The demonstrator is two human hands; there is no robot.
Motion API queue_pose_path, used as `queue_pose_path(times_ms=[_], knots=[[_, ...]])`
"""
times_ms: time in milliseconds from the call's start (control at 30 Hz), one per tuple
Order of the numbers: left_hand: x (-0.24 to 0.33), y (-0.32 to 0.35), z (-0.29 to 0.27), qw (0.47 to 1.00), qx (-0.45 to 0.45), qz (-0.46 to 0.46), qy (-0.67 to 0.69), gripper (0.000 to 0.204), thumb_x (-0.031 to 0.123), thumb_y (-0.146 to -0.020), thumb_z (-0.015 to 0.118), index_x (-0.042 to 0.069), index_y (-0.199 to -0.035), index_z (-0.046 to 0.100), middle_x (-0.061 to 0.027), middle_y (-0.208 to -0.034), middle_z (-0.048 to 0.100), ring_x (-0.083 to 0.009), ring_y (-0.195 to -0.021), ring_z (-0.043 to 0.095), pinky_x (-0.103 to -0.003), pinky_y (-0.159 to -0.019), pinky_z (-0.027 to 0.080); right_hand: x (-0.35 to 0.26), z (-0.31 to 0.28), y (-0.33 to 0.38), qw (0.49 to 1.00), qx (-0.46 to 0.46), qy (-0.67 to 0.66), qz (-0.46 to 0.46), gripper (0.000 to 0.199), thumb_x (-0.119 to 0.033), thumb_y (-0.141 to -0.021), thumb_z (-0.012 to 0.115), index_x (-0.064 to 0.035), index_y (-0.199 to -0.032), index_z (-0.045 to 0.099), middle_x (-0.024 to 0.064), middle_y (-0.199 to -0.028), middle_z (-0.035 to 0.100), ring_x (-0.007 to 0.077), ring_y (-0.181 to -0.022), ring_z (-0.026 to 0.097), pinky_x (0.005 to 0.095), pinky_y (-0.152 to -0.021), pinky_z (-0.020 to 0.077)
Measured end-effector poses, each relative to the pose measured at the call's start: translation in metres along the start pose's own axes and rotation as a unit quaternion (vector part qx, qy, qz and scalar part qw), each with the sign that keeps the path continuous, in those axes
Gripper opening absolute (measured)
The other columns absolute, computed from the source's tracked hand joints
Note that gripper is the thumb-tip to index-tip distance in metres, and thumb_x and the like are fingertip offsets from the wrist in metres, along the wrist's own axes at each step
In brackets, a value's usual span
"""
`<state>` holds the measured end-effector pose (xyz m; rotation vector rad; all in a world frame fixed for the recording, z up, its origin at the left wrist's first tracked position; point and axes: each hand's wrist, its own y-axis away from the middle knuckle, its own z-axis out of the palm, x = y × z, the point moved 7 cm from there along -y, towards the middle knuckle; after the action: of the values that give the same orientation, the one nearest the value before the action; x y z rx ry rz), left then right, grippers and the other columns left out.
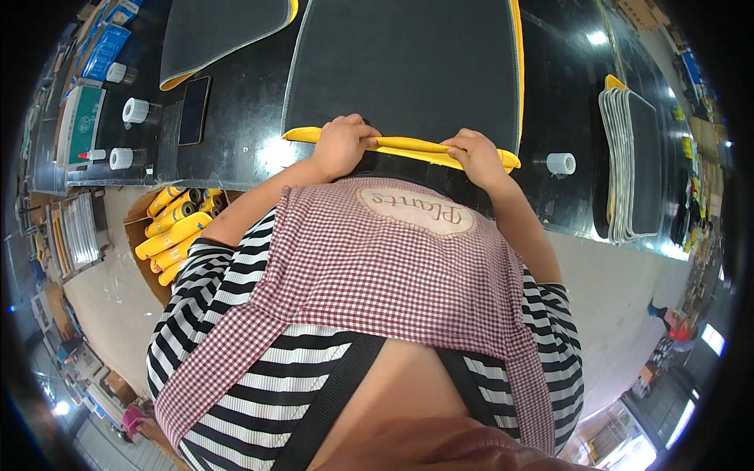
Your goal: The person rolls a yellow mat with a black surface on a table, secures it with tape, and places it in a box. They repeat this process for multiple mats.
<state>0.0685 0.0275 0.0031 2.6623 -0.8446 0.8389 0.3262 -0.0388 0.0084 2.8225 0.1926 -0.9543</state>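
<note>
A large dark grey mat (408,71) with a yellow underside and pale stitched edge lies on the black table before me. Its near edge is turned up into a narrow yellow fold (416,145). My left hand (343,145) pinches this fold left of its middle, fingers closed on it. Toward the right end, my right hand (476,157) grips the same fold between thumb and fingers. The fold runs fairly straight between both hands, close to my checked apron.
Another dark mat (220,35) lies at the far left, near a phone (195,111). White rolls (135,111) stand left, and one white roll (561,163) right. A mat stack (628,165) sits at the right. A box of yellow rolled mats (174,231) is below the table's left edge.
</note>
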Motion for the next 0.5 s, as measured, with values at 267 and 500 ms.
queue_pose_path(times_ms=[267,500], knots=[[-0.001,-0.020,-0.008,0.998,0.016,-0.059,0.003,0.017,0.018,-0.092,0.072,0.011,-0.107,0.073,-0.0102,-0.098,0.064,-0.0341,-0.094,0.068,-0.047,-0.080,0.055,0.011,-0.014,-0.018,0.985,0.027,-0.003,0.169,0.015,-0.018,-0.090,0.076,-0.0043,-0.090,0.071,0.0102,-0.096,0.066,0.0322,-0.093,0.068,0.0438,-0.083,0.0537],[-0.010,0.007,-0.011,0.986,0.066,0.094,-0.118,0.021,0.018,-0.094,0.065,0.021,-0.112,0.076,-0.0048,-0.104,0.057,-0.0264,-0.103,0.059,-0.042,-0.092,0.046,0.006,-0.010,0.006,0.980,0.136,0.139,-0.047,0.009,-0.017,-0.088,0.075,-0.0095,-0.092,0.072,0.0082,-0.097,0.060,0.0309,-0.090,0.062,0.0417,-0.081,0.0508]])
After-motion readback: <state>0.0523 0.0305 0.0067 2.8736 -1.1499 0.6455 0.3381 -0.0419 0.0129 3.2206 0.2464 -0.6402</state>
